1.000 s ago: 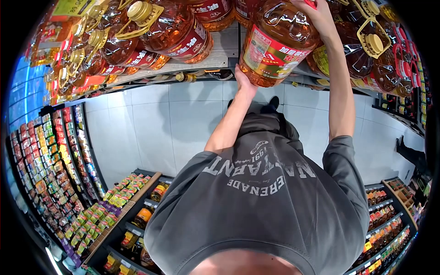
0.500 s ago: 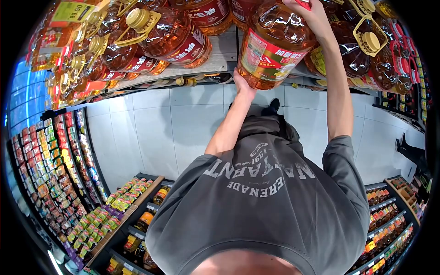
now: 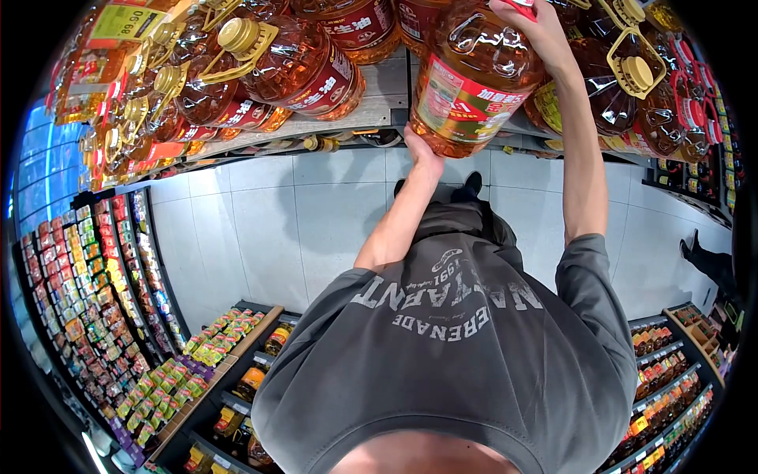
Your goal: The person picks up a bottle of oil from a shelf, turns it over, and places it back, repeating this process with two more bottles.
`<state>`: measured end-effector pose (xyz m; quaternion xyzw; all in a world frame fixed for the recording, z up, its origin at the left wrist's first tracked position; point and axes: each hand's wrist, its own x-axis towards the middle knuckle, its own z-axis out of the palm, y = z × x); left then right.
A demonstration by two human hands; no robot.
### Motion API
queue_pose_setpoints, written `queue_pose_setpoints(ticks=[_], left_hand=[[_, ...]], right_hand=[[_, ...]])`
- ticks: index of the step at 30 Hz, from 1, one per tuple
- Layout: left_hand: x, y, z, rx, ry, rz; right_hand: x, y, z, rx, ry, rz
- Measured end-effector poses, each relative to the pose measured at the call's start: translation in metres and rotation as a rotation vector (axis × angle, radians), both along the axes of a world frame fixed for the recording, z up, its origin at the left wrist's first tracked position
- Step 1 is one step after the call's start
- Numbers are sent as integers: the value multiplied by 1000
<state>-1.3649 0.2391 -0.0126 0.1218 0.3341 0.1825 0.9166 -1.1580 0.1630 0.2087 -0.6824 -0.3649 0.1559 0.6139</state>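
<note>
A large oil bottle (image 3: 474, 87) with a red, green and gold label is held at the front edge of the grey wooden shelf (image 3: 387, 99), near the top of the head view. Around its red handle, my right hand (image 3: 533, 20) is closed at the top edge of the frame. Low on the bottle's left side, my left hand (image 3: 425, 150) presses against the base, its fingers partly hidden behind the bottle. Left of it stands a bottle with a dark red label (image 3: 304, 67) and yellow cap.
More oil bottles (image 3: 624, 71) crowd the shelf on both sides. A yellow price card (image 3: 122, 22) is at the upper left. Packet racks (image 3: 87, 292) stand at the left, and lower shelves (image 3: 663, 371) of bottles lie behind me. Another person's dark-clothed leg (image 3: 707, 261) shows at the right.
The bottle has shifted very slightly down toward me, and my left hand has moved slightly down with it. My right hand keeps its hold on the handle.
</note>
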Motion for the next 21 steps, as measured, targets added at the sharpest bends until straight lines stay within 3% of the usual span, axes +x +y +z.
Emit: queue_pose_setpoints(ticks=[7,16,19,21], left_hand=[[8,-37,12,37,199,183],[9,-41,24,29,221,187],[7,-41,24,47,221,172],[7,-42,21,28,231,189]], right_hand=[[24,-6,-8,92,46,107],[18,-4,-3,103,77,10],[46,-15,-34,61,-42,175],[55,-19,-45,2,16,165]])
